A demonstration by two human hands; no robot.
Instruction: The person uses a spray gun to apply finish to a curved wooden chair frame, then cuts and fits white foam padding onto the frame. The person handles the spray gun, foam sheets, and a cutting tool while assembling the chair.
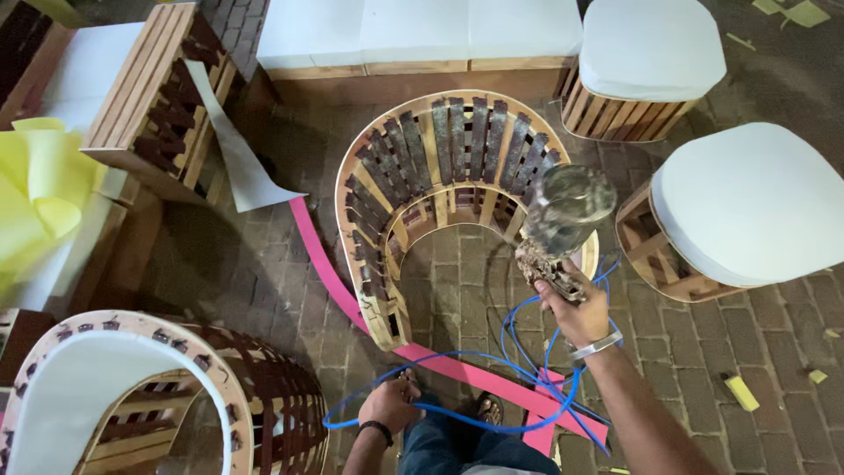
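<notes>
My right hand (576,308) grips a crusted spray gun (556,224) with a round metal cup on top, held over the right end of a curved wooden seat frame (378,185) with dark webbing straps. A blue air hose (492,361) runs from the gun in loops down to the brick floor. My left hand (391,405) is low by my knee, closed around the blue hose. My sandalled foot (489,409) shows beside a pink foam strip (334,281) lying along the frame's outer side.
A second curved frame topped with white foam (88,378) sits lower left. White-cushioned wooden stools (747,207) (646,53) stand right, a cushioned bench (422,35) at the back, a slatted crate (158,88) and yellow foam (35,185) left.
</notes>
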